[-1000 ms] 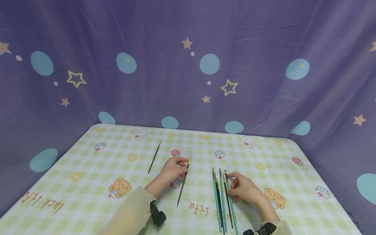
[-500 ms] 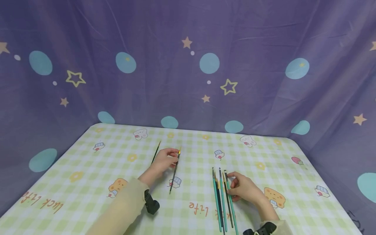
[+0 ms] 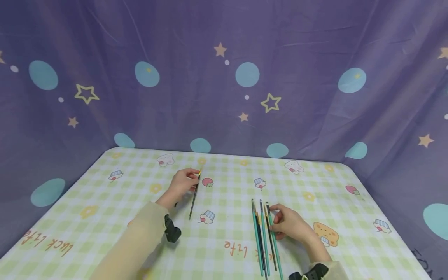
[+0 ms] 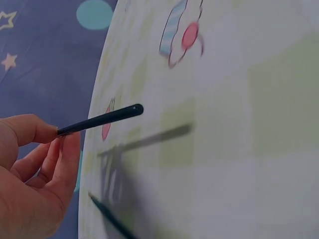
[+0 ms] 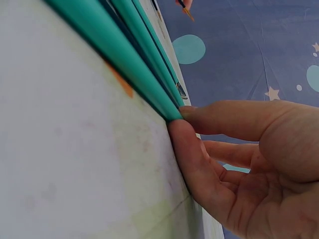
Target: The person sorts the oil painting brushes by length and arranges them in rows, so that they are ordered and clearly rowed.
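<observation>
Between thumb and fingertips, my left hand (image 3: 182,182) pinches a slim black paintbrush (image 3: 194,197) near its yellow ferrule, bristles pointing away. In the left wrist view this paintbrush (image 4: 107,118) is lifted off the cloth and casts a shadow. Below it lies a second dark paintbrush (image 4: 110,217), mostly hidden behind the hand in the head view. My right hand (image 3: 289,222) pinches the rightmost teal paintbrush (image 3: 275,243) of a group. Up close, its thumb and index finger meet on the teal handle (image 5: 144,84). Several teal and black paintbrushes (image 3: 260,233) lie side by side left of it.
A green-and-white checked tablecloth (image 3: 115,202) with printed cupcakes and flowers covers the table. Behind and at both sides hangs a purple curtain (image 3: 196,77) with stars and blue spots. Each wrist wears a black camera strap (image 3: 171,229).
My left hand has carried the black paintbrush left and farther away, over the dark paintbrush lying there. The right hand and the group of paintbrushes have stayed in place.
</observation>
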Available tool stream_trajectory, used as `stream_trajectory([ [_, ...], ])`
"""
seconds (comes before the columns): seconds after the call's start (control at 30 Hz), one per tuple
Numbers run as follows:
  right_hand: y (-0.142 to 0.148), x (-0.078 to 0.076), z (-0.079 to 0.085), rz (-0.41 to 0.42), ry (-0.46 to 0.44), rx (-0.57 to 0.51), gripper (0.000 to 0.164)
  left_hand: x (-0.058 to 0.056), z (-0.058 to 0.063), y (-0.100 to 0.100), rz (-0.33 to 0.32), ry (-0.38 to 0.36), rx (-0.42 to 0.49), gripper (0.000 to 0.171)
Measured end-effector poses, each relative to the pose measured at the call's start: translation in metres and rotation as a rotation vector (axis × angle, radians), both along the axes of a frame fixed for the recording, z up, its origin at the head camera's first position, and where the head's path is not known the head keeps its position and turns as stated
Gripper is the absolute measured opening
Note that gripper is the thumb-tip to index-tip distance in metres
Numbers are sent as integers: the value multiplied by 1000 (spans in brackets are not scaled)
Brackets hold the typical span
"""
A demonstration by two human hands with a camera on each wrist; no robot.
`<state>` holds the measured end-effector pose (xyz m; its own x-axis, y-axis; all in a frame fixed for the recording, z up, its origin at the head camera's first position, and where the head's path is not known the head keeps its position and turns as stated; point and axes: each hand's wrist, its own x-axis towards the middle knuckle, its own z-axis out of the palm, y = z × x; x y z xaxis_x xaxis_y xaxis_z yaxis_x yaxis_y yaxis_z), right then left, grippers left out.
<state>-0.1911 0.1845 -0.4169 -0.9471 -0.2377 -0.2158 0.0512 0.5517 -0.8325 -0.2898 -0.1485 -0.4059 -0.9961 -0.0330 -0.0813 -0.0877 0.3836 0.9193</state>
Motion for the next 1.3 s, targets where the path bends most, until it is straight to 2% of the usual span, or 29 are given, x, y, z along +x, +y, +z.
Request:
stream_trajectory([
  [0.17,0,0,0,4,1,-2,55,-6,4,-9,2,25,-55,38],
  [0.37,0,0,0,9,0,-10,55,-15,3,-13,42,24,-129,37],
  [0.47,0,0,0,12,4,-12,55,-16,2,-12,58,29,-153,36],
  [0.73,0,0,1,18,2,-13,55,-19,-2,-14,44,41,-220,36],
  [1.13,1,-1,-1,18,0,-14,56,-22,-7,-14,114,60,-320,31],
  [1.3,2,-1,-3,19,-2,-17,56,-23,-10,-13,133,76,-416,29],
])
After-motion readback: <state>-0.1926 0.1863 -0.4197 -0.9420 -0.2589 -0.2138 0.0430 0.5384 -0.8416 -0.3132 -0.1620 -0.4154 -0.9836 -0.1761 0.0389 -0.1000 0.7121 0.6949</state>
